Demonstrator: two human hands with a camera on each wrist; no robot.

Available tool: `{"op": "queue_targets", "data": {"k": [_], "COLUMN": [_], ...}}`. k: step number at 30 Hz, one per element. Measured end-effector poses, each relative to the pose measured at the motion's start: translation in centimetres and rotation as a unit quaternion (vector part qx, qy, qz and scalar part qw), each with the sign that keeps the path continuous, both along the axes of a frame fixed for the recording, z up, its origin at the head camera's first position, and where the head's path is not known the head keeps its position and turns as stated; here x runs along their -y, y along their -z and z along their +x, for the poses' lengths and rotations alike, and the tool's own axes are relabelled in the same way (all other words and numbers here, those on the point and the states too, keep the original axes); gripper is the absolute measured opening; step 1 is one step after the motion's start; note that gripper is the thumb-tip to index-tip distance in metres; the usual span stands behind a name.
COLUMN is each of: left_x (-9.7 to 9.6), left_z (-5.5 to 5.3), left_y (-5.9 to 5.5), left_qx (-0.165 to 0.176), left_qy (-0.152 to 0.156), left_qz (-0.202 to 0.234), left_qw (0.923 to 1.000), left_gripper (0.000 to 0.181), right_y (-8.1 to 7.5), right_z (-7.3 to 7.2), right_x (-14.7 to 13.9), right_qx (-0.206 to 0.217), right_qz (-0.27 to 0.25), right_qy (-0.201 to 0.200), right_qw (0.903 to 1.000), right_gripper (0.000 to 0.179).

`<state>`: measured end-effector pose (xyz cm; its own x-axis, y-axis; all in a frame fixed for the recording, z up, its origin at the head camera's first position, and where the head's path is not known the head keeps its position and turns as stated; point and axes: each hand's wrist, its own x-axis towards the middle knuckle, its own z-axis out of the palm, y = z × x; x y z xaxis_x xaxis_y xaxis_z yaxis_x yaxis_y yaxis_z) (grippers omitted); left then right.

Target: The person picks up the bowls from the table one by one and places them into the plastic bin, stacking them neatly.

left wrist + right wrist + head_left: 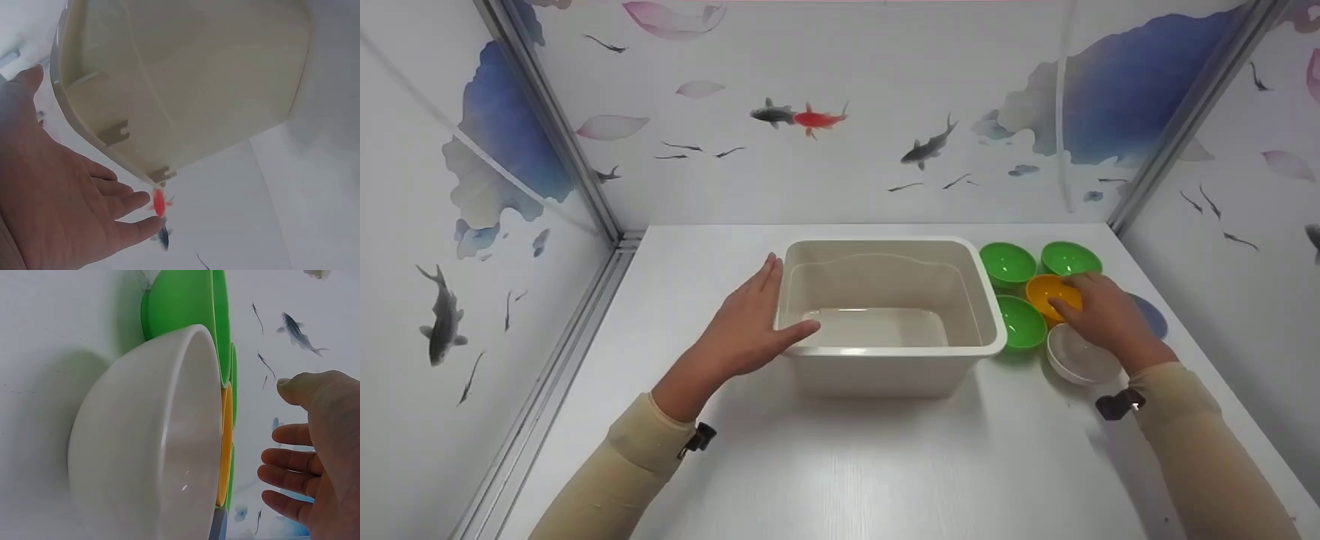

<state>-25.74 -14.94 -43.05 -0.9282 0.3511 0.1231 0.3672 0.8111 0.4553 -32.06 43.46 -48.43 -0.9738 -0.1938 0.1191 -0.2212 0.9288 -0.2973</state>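
A cream plastic bin (885,375) stands in the middle of the white table. By its left rim is my left hand (742,326), fingers extended and thumb over the near corner; in the left wrist view this hand (67,208) lies beside the bin wall (214,73). My right hand (1110,319) hovers above the bowls, nearest the orange bowl (1044,294). In the right wrist view the right hand (332,455) is apart from the bowls, with nothing in its fingers. A white bowl (1081,356) sits below it, and a blue-grey bowl (1151,316) is partly hidden behind it.
Green bowls stand right of the bin: one at the back (1007,262), one at the back right (1071,259), one nearer (1020,324). White panels painted with fish and petals (840,172) enclose the table (840,465) at the back and sides.
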Motion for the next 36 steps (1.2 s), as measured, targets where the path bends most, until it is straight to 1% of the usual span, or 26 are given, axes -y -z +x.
{"op": "queue_targets", "data": {"k": [10,19,24,26,32,34,36], "left_x": [-0.8,-1.0,-0.9,-0.9,-1.0,-1.0,-1.0], "left_z": [-0.2,-0.2,-0.1,-0.1,-0.1,-0.1,-0.1], "left_y": [0.4,0.4,0.3,0.3,0.2,0.2,0.2], "left_qx": [0.006,0.022,0.022,0.021,0.022,0.024,0.024], "left_qy": [0.006,0.01,0.013,0.014,0.01,0.009,0.01], "left_qz": [-0.044,-0.062,-0.072,-0.074,-0.08,-0.081,-0.082], "left_qw": [0.999,0.9978,0.9971,0.9969,0.9965,0.9964,0.9963], "left_gripper": [0.135,0.144,0.146,0.146,0.147,0.147,0.147], "right_y": [0.1,0.3,0.2,0.1,0.0,-0.1,0.0], "right_z": [0.1,0.1,0.3,0.4,1.0,1.4,1.9], "right_x": [-0.1,0.0,0.3,0.3,0.4,0.4,0.3], "right_qx": [-0.002,0.001,0.001,0.001,-0.006,-0.003,-0.003], "right_qz": [0.005,-0.002,-0.007,-0.008,-0.037,-0.046,-0.053], "right_qy": [-0.005,-0.004,-0.001,0.0,0.001,0.006,0.015], "right_qw": [1.0,1.0,1.0,1.0,0.9993,0.9989,0.9985], "right_gripper": [0.062,0.058,0.059,0.059,0.058,0.059,0.065]}}
